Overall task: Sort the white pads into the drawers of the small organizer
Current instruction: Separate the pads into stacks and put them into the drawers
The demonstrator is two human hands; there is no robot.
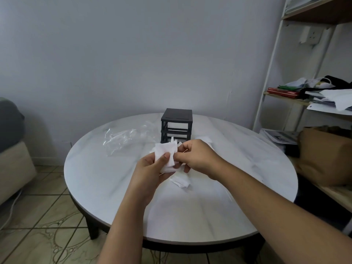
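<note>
On round white table (114,187): black organizer (176,124) upright toward the far edge; crumpled clear bag (122,140) just left of it; loose pads (181,181) near the middle, more by the organizer's right.

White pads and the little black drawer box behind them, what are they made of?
The white pads look like soft cotton or a similar fibre: they are matte, and they bend and crumple in the left hand. The drawer box looks like hard black plastic, with thin straight moulded bars and a dull sheen. I cannot be sure of either.
</note>
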